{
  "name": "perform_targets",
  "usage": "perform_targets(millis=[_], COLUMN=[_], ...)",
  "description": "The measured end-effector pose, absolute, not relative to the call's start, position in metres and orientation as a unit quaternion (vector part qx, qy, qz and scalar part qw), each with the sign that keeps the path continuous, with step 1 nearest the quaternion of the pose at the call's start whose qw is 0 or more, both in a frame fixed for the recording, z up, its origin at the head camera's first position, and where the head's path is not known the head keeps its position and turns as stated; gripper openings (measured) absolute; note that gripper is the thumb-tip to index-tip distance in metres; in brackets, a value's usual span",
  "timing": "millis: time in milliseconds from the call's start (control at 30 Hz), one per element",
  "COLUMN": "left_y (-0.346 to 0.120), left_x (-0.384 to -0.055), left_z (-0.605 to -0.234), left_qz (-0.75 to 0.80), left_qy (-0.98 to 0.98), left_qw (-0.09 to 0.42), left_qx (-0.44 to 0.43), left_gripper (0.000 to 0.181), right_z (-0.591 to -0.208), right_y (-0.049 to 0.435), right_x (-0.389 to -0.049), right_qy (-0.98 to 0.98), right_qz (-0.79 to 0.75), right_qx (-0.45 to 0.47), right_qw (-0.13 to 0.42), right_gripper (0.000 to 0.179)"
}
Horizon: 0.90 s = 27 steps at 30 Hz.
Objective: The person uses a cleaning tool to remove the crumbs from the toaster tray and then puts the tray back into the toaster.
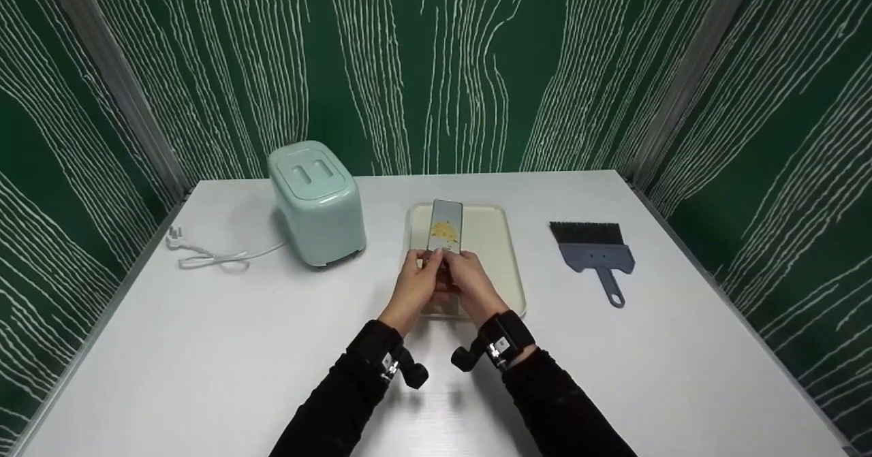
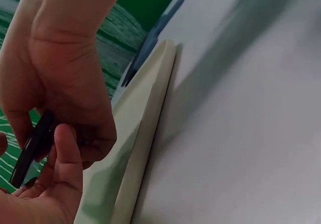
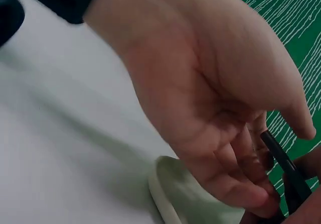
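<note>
A smartphone with a lit screen, pale with a yellow picture on it, is held above a cream tray. My left hand grips its lower left side, and my right hand grips the lower right, both thumbs close together at the near end. In the left wrist view the phone shows as a dark thin edge between the fingers of both hands. The right wrist view shows the same dark edge of the phone by the curled right fingers. The hands hide the phone's lower part.
A mint-green toaster stands at the back left, its white cord and plug lying beside it. To the right of the tray lies a blue-grey brush with black bristles. Green walls with white streaks border the white table.
</note>
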<state>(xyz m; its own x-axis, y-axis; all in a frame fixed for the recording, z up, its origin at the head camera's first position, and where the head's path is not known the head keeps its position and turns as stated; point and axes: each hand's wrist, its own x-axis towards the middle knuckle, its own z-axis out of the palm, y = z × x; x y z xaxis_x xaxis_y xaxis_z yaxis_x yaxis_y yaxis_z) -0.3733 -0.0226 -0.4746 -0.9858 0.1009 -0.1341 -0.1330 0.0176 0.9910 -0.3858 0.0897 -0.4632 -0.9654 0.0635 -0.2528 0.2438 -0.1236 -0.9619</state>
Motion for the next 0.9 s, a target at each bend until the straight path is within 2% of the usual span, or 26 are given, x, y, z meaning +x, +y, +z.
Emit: perform_targets(millis=[133, 267, 367, 633, 900], left_y=[-0.014, -0.011, -0.013, -0.021, -0.033], left_x=[-0.374, -0.375, -0.376, -0.38, -0.379], left_z=[-0.476, -0.477, -0.479, -0.481, -0.474], left_qz=[0.709, 0.707, 0.707, 0.706, 0.749], left_qy=[0.704, 0.707, 0.705, 0.707, 0.662], left_qw=[0.037, -0.01, -0.026, -0.028, 0.01], left_qx=[-0.034, -0.038, -0.035, -0.037, -0.008], left_gripper=[0.034, 0.031, 0.029, 0.025, 0.023], right_z=[-0.464, -0.465, -0.467, -0.465, -0.462], right_y=[0.082, 0.076, 0.074, 0.075, 0.108], right_x=[-0.383, -0.38, -0.378, -0.377, -0.375], right_qy=[0.655, 0.666, 0.676, 0.671, 0.72], right_qz=[-0.745, -0.736, -0.727, -0.73, -0.68], right_qx=[0.115, 0.11, 0.104, 0.094, 0.066], right_qw=[0.059, 0.052, 0.055, 0.086, 0.122], right_gripper=[0.025, 0.039, 0.045, 0.04, 0.062])
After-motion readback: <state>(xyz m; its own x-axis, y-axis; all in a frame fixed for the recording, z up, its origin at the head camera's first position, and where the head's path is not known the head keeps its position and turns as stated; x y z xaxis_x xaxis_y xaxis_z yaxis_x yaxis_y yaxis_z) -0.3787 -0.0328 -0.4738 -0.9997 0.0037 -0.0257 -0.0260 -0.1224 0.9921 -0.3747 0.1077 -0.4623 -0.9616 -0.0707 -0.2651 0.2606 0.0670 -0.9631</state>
